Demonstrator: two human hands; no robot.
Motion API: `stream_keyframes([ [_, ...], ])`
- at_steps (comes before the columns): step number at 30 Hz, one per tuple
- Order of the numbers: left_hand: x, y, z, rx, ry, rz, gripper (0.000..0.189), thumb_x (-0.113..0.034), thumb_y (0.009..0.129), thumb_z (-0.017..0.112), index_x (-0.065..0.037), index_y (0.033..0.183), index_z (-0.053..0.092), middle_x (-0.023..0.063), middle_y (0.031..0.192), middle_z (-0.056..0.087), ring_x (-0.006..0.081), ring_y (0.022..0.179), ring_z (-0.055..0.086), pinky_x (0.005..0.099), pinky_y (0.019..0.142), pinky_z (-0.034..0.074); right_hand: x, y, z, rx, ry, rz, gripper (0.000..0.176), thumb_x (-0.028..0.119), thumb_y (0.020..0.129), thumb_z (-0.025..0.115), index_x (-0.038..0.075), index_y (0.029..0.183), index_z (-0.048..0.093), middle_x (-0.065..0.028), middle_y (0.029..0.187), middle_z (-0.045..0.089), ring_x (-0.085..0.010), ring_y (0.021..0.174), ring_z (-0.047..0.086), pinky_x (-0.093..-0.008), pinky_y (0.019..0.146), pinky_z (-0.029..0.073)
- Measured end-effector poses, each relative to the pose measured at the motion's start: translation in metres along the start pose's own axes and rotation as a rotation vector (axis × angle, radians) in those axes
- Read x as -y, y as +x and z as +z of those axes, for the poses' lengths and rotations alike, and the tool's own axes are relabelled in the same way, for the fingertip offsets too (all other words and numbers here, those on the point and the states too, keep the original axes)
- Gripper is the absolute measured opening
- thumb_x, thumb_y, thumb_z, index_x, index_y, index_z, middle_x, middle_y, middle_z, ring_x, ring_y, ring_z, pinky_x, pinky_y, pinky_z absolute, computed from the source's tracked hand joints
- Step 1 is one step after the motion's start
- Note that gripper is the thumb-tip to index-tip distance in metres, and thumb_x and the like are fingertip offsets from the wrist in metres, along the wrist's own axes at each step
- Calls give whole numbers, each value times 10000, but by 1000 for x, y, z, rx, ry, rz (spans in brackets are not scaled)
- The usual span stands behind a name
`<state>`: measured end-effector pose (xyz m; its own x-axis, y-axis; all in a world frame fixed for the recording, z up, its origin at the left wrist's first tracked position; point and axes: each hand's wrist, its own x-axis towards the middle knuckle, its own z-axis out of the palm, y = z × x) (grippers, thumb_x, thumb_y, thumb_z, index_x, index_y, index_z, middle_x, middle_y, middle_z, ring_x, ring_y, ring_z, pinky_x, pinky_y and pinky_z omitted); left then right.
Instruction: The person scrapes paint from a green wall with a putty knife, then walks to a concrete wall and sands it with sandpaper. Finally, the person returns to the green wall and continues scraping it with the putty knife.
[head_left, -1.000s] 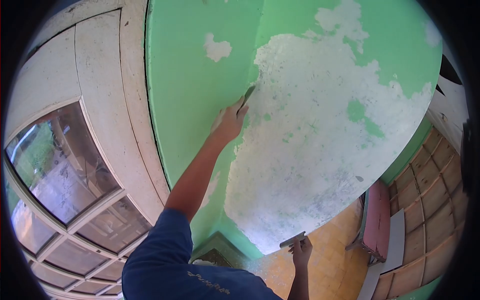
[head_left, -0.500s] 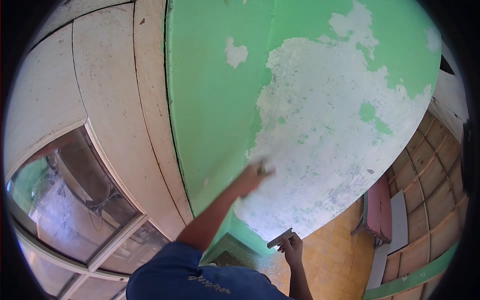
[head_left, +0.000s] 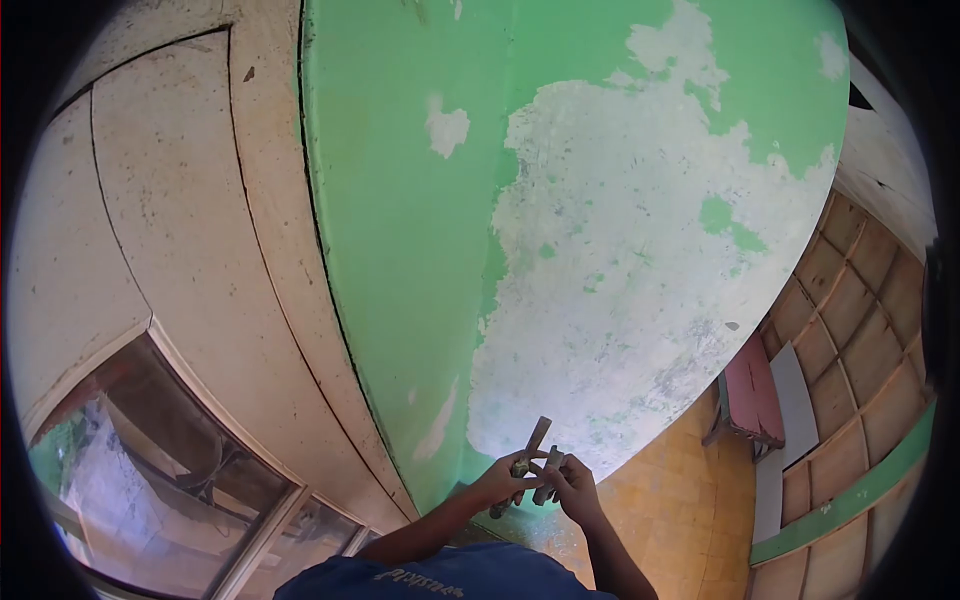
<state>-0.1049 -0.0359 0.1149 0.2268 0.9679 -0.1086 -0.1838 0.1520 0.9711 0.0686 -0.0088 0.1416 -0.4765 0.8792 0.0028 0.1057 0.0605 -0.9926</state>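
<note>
Low in front of my body, my two hands are close together. My left hand [head_left: 497, 484] is closed around a putty knife [head_left: 538, 434], whose narrow greyish end points up above the fingers. Just to its right, my right hand [head_left: 575, 490] grips a flat grey scraper blade [head_left: 549, 476], held steeply upright. The two tools are side by side, and fingers cover part of each. Beyond them rises a green wall [head_left: 400, 250] with a large whitish patch [head_left: 600, 230] where the green is missing. Small green specks show within that patch.
Pale boards [head_left: 170, 180] and a glazed window [head_left: 150, 470] line the left side. On the right stands a pink-topped bench [head_left: 752, 395] on a yellow tiled floor [head_left: 680, 490], beside a wood-framed partition [head_left: 850, 340] with a green rail [head_left: 850, 510].
My left hand has come down from the wall to beside my right hand. The right hand's scraper blade has turned from slanted to nearly upright. The view has shifted slightly.
</note>
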Motion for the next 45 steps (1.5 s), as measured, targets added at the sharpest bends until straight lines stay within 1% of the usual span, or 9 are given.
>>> stream_keyframes([
  [5, 7, 0, -2, -121, -295, 40, 547, -122, 796, 686, -47, 1279, 441, 39, 846, 592, 72, 490, 499, 210, 417, 406, -17, 3, 10, -72, 39, -60, 286, 171, 898, 550, 53, 1088, 371, -87, 794, 594, -118, 648, 576, -232, 496, 441],
  [12, 3, 6, -9, -380, -537, 152, 529, -55, 794, 658, -37, 1274, 434, 62, 865, 561, 89, 501, 509, 236, 420, 433, -38, -3, 48, 134, -223, 0, 497, 281, 788, 715, 17, 1037, 376, -129, 875, 582, -172, 754, 607, -278, 592, 489],
  [20, 2, 1, -18, -364, -602, 174, 620, -8, 765, 668, -57, 1312, 380, 77, 885, 555, 98, 509, 512, 229, 405, 424, -24, 2, 59, 189, 202, 258, 465, 188, 820, 677, 31, 1131, 369, -126, 908, 588, -182, 779, 608, -288, 595, 497],
  [23, 3, 1, -22, -343, -606, 178, 583, -17, 790, 629, -95, 1315, 389, 52, 853, 529, 125, 657, 545, 273, 555, 465, -28, 0, 55, 202, 333, 272, 479, 162, 836, 651, 18, 1192, 365, -110, 932, 577, -175, 779, 598, -297, 619, 502],
  [28, 23, 11, -48, -444, -1146, 29, 309, -155, 815, 612, -78, 1092, 496, 77, 865, 558, 209, 792, 553, 400, 761, 453, -42, -11, 40, 219, 447, 343, 421, 118, 856, 589, -3, 1211, 399, -92, 908, 567, -181, 761, 591, -321, 650, 514],
  [31, 41, 10, -65, -372, -1216, 100, 245, -178, 797, 618, -73, 981, 495, 95, 855, 563, 232, 772, 548, 400, 735, 446, -39, -12, 20, 29, 461, 351, 306, 57, 830, 551, -24, 1118, 486, -97, 852, 571, -202, 761, 594, -340, 656, 525],
  [36, 46, -1, -67, -516, -1226, 40, 294, -218, 777, 630, -96, 991, 469, 69, 896, 493, 211, 833, 487, 414, 814, 372, -4, 16, -32, -277, 480, -51, 246, 113, 817, 561, -23, 1021, 544, -98, 825, 573, -188, 790, 572, -354, 760, 486],
  [40, 53, -10, -65, -540, -1190, 19, 344, -239, 780, 636, -116, 1039, 447, 60, 923, 464, 208, 838, 466, 410, 835, 344, 94, 49, -63, -333, 347, -564, 279, 275, 879, 560, 1, 921, 527, -70, 822, 512, -170, 789, 526, -378, 807, 464],
  [45, 65, -22, -67, -514, -1198, 69, 250, -199, 802, 610, -120, 1007, 491, 62, 969, 495, 215, 874, 495, 415, 821, 367, 240, 75, -71, -253, 309, -1090, 328, 401, 912, 496, 86, 932, 406, -48, 880, 409, -209, 748, 506, -382, 669, 453],
])
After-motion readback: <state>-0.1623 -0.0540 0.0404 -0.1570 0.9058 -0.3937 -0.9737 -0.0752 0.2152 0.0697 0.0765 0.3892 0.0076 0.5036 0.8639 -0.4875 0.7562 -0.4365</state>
